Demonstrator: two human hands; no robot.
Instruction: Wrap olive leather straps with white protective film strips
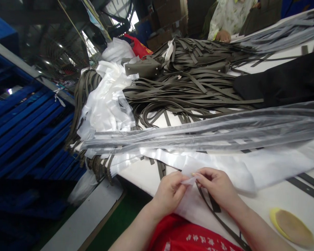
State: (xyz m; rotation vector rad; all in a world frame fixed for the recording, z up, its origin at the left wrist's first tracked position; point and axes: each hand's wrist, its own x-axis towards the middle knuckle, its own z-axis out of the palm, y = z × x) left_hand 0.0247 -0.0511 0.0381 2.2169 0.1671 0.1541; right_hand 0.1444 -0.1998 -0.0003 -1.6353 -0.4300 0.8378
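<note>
My left hand (169,193) and my right hand (217,186) meet at the near edge of the white table (277,200). Both pinch the open end of a thin clear plastic sleeve (188,178), fingers closed on its edge. A dark olive strap (216,216) runs from under my right hand toward me. A long bundle of straps in clear plastic sleeves (211,134) lies across the table just beyond my hands.
A big heap of loose dark olive straps (183,87) and crumpled white plastic (107,101) fill the far table. A black cloth (284,83) lies right. A tan and yellow oval pad (292,226) sits near right. Another person's hand (223,35) rests far back. Blue crates (26,129) stand left.
</note>
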